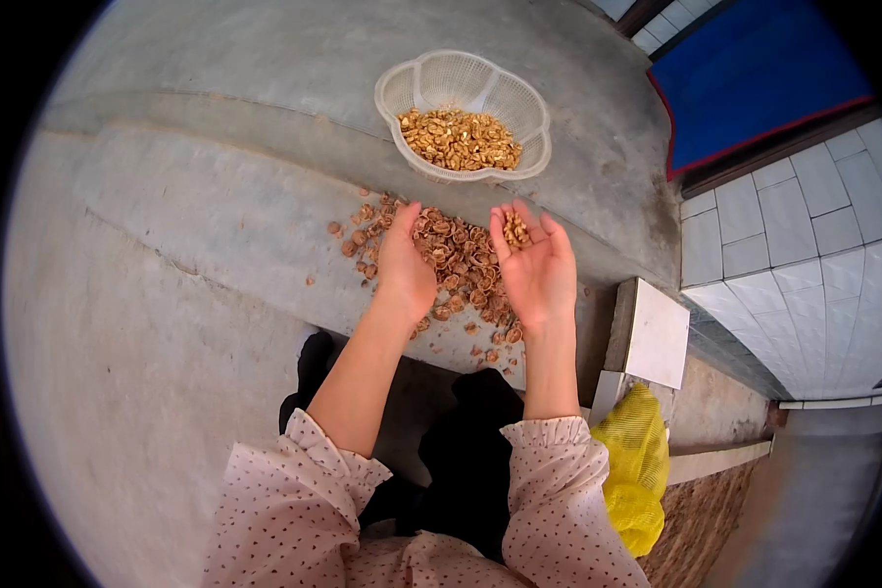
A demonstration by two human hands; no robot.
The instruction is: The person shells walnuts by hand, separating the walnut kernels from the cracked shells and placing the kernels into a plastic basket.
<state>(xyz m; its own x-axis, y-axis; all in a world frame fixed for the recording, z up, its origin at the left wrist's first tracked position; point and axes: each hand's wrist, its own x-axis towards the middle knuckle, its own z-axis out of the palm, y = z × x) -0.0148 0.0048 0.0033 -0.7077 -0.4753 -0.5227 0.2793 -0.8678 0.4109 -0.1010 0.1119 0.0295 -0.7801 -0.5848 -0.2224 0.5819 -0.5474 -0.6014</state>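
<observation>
My right hand (541, 274) is turned palm up, with a walnut kernel (514, 229) resting against its curled fingers. Beside the left part of a heap of broken walnut shells (458, 257), my left hand (405, 267) is held edge-on with its fingers stretched out. Nothing shows in the left palm. The shells lie on a concrete step between and beneath both hands. Beyond them, on the higher level, stands a white mesh plastic basket (534, 113) with a scalloped rim. Many shelled walnut kernels (458, 138) cover its bottom.
A yellow mesh sack (634, 470) lies to the right of my legs, near a white-tiled block (659, 333). At the upper right, a blue curtain (755, 78) with a red edge hangs by a tiled wall (784, 220). The concrete step (216, 211) runs across in front of me.
</observation>
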